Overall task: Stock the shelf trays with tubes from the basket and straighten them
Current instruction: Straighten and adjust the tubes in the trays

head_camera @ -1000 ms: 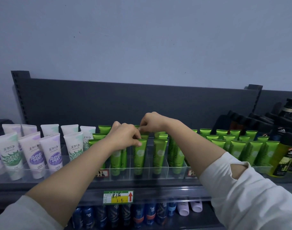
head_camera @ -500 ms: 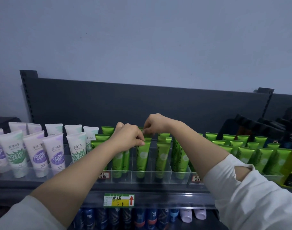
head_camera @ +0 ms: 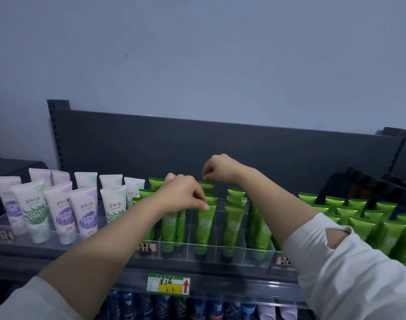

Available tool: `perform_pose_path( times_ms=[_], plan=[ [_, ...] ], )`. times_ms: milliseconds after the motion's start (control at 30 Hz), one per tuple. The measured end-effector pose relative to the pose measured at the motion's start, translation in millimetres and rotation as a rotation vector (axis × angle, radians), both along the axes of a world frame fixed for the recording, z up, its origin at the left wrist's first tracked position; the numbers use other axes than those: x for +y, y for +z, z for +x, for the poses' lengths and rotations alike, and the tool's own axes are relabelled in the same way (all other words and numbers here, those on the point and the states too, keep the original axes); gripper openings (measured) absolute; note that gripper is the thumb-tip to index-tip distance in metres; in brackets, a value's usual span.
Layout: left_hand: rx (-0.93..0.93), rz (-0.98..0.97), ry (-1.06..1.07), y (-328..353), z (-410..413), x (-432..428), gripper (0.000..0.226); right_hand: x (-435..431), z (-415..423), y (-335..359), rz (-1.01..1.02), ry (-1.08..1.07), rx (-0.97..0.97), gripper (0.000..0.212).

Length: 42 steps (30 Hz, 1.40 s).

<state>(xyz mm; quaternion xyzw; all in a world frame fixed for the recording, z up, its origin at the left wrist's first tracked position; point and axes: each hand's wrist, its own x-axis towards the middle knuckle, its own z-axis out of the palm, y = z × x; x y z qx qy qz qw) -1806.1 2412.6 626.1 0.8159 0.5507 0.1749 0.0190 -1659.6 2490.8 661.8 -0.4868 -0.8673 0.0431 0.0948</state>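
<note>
Standing cap-down in the middle lane, the front green tube [head_camera: 203, 227] has its long axis close to vertical, with the flat crimped end up top and the label facing the person. Right behind it the lane runs straight away towards the back panel. Another tube sits in between, and then comes the back green tube [head_camera: 207, 186], with only its crimp showing above the others.

The left hand [head_camera: 181, 195] is the nearer one. Its fingers are curled and the thumb and fingertips pinch the top edge of that front tube. The right hand [head_camera: 220, 168] reaches further in and higher, knuckles up and fingers curled down, with the tips nipping the crimp of the back tube. So it's one hand at each end of the same lane, front and rear, and the two wrists are nearly touching.

That's the relation that matters. The row lines up front to back, so any squaring-up looks like a small pull or push along that line, with the left leading at the front.

All of this sits in the clear tray [head_camera: 243, 252] with its thin dividers, on the top shelf [head_camera: 243, 284]. More green tubes fill the lanes to the right and white tubes [head_camera: 58, 215] stand to the left. A price label [head_camera: 168, 285] hangs below. The basket isn't in view
</note>
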Motion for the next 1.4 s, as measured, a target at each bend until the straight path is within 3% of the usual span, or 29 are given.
perform_pose_path(
  times_ms=[133,233,433,600,1033,1167,1267,1333,1400],
  plan=[
    [-0.126,0.022,0.019,5,-5,4,0.022,10,-4,-8,-0.038,-0.018,-0.127,0.034],
    [-0.189,0.098,0.052,6,-9,10,0.015,17,-7,-17,-0.098,-0.023,-0.205,0.028],
    [-0.047,0.030,0.018,4,-3,19,0.026,21,-4,-18,-0.133,0.003,-0.203,0.003],
    [-0.001,-0.041,0.003,3,1,25,0.016,16,2,-14,-0.220,0.018,-0.179,0.014],
    [-0.057,-0.064,-0.012,-2,2,25,0.017,2,9,-8,-0.258,0.013,-0.144,0.004],
    [-0.057,-0.057,-0.006,-2,3,23,0.017,1,10,-9,-0.257,0.004,-0.119,0.015],
    [-0.056,-0.053,0.001,-1,4,21,0.017,3,11,-10,-0.235,0.004,-0.127,0.003],
    [-0.061,-0.055,0.005,0,5,21,0.017,4,12,-10,-0.222,0.000,-0.134,0.017],
    [-0.066,-0.060,0.010,0,5,20,0.018,3,12,-10,-0.230,-0.001,-0.138,0.018]
  ],
)
